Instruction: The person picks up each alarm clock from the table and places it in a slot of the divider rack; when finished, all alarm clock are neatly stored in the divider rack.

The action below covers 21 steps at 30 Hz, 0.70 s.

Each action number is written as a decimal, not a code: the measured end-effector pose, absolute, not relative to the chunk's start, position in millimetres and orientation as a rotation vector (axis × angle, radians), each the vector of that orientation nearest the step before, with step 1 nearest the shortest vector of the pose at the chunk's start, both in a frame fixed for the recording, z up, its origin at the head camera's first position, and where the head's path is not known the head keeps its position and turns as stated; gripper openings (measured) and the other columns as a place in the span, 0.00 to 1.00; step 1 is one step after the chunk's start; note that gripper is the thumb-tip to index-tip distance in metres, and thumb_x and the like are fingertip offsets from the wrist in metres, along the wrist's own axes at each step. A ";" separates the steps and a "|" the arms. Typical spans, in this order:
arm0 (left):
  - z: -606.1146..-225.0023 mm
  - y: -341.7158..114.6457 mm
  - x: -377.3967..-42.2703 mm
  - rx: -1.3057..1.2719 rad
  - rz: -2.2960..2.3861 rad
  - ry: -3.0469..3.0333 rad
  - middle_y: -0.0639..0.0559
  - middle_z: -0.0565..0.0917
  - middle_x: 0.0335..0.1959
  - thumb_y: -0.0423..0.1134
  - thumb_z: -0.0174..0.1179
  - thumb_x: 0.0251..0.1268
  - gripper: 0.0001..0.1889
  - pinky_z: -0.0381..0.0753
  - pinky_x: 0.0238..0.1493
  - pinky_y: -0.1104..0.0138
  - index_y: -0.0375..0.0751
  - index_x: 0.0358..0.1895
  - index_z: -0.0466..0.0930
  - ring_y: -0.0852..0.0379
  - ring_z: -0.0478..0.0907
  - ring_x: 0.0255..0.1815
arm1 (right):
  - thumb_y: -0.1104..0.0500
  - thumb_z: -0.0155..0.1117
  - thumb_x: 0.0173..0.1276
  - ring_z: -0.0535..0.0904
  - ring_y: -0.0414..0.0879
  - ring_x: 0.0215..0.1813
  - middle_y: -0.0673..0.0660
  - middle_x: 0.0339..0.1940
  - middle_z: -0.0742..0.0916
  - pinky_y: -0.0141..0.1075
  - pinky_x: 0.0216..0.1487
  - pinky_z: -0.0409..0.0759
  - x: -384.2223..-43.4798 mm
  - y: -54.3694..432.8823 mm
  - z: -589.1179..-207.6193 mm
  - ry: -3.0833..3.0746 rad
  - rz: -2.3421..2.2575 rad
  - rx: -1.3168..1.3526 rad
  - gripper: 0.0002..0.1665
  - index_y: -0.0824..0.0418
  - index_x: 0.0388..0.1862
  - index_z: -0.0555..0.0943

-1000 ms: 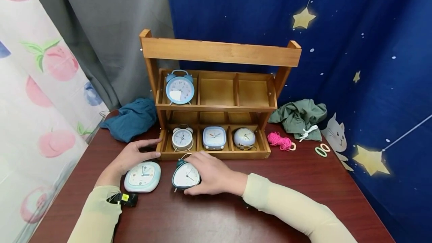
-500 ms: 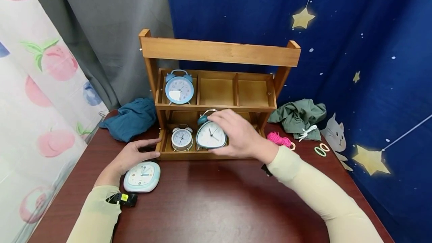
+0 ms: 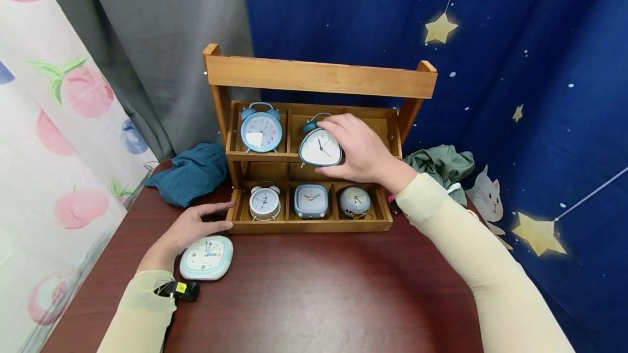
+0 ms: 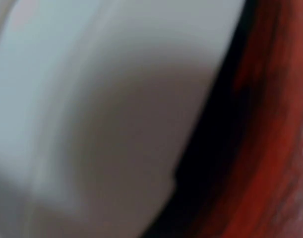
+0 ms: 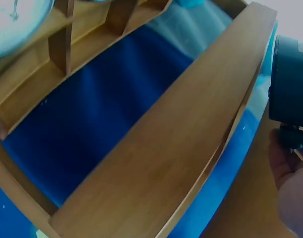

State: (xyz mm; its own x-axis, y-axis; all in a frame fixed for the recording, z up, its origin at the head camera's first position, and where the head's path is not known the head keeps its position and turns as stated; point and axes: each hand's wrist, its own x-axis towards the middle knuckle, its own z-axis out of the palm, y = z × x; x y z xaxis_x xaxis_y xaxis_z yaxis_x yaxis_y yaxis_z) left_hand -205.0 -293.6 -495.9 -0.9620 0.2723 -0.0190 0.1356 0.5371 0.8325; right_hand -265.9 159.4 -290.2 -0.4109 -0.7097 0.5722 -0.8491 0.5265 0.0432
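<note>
In the head view my right hand grips a dark teal alarm clock with a white face, fingers over its top and thumb below. It is raised in front of the upper shelf's middle compartment. The clock's teal side shows at the right of the right wrist view. My left hand rests with extended fingers against the left end of the wooden rack. Beneath that wrist lies a mint-and-white clock. A blurred pale curved surface fills most of the left wrist view.
A blue alarm clock stands in the upper left compartment. Below sit a white twin-bell clock, a square blue clock and a round lavender clock. Teal cloth and green cloth flank the rack.
My right hand has lifted the teal alarm clock off the table, up past the lower shelf to the upper shelf's middle. The left hand has stayed in place.
</note>
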 end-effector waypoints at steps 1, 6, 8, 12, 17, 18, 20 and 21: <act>-496.2 -293.7 -204.9 0.352 1.398 2.624 0.46 0.77 0.81 0.59 0.77 0.72 0.37 0.68 0.79 0.36 0.55 0.81 0.80 0.38 0.67 0.83 | 0.36 0.88 0.60 0.79 0.62 0.70 0.65 0.70 0.83 0.57 0.73 0.77 -270.0 159.1 -288.4 -2.255 0.330 1.248 0.57 0.68 0.77 0.77; -497.9 -295.0 -205.9 0.347 1.395 2.625 0.46 0.76 0.81 0.60 0.76 0.72 0.38 0.67 0.79 0.36 0.55 0.81 0.79 0.38 0.67 0.84 | 0.33 0.85 0.64 0.76 0.62 0.76 0.65 0.75 0.81 0.56 0.82 0.69 -287.4 156.3 -281.5 -2.364 0.291 1.169 0.58 0.66 0.81 0.74; -498.0 -295.3 -206.2 0.339 1.399 2.622 0.46 0.76 0.81 0.61 0.76 0.71 0.38 0.67 0.80 0.36 0.56 0.81 0.79 0.38 0.67 0.84 | 0.33 0.85 0.65 0.74 0.62 0.77 0.64 0.76 0.80 0.56 0.83 0.67 -292.8 155.0 -279.7 -2.402 0.291 1.141 0.59 0.65 0.82 0.74; -497.4 -294.7 -206.3 0.342 1.391 2.626 0.45 0.76 0.82 0.61 0.76 0.72 0.38 0.67 0.79 0.35 0.56 0.81 0.79 0.37 0.67 0.84 | 0.32 0.84 0.65 0.72 0.63 0.79 0.64 0.78 0.78 0.57 0.84 0.65 -300.7 153.3 -278.6 -2.454 0.294 1.103 0.59 0.64 0.83 0.73; -495.8 -292.6 -204.3 0.355 1.410 2.620 0.45 0.76 0.81 0.58 0.77 0.72 0.36 0.69 0.79 0.35 0.55 0.81 0.80 0.38 0.68 0.83 | 0.30 0.82 0.66 0.68 0.62 0.83 0.62 0.81 0.76 0.60 0.87 0.60 -309.6 153.7 -282.2 -2.504 0.305 1.094 0.60 0.61 0.85 0.71; -495.6 -292.5 -203.9 0.353 1.417 2.617 0.45 0.77 0.81 0.57 0.77 0.72 0.36 0.69 0.79 0.35 0.55 0.80 0.80 0.39 0.68 0.83 | 0.30 0.82 0.66 0.68 0.62 0.83 0.61 0.81 0.76 0.60 0.87 0.59 -311.3 154.0 -283.2 -2.512 0.307 1.095 0.60 0.60 0.86 0.70; -495.6 -292.5 -203.7 0.356 1.421 2.615 0.45 0.77 0.81 0.56 0.77 0.72 0.36 0.69 0.78 0.35 0.55 0.80 0.80 0.38 0.68 0.83 | 0.28 0.81 0.66 0.66 0.61 0.84 0.60 0.82 0.75 0.61 0.87 0.58 -314.4 154.3 -284.9 -2.520 0.307 1.105 0.61 0.58 0.87 0.70; -495.7 -292.8 -203.7 0.361 1.419 2.616 0.45 0.77 0.81 0.56 0.77 0.72 0.36 0.69 0.78 0.35 0.55 0.80 0.80 0.38 0.68 0.83 | 0.28 0.81 0.66 0.66 0.60 0.84 0.60 0.82 0.76 0.61 0.87 0.59 -315.8 154.5 -285.7 -2.520 0.306 1.111 0.61 0.58 0.87 0.69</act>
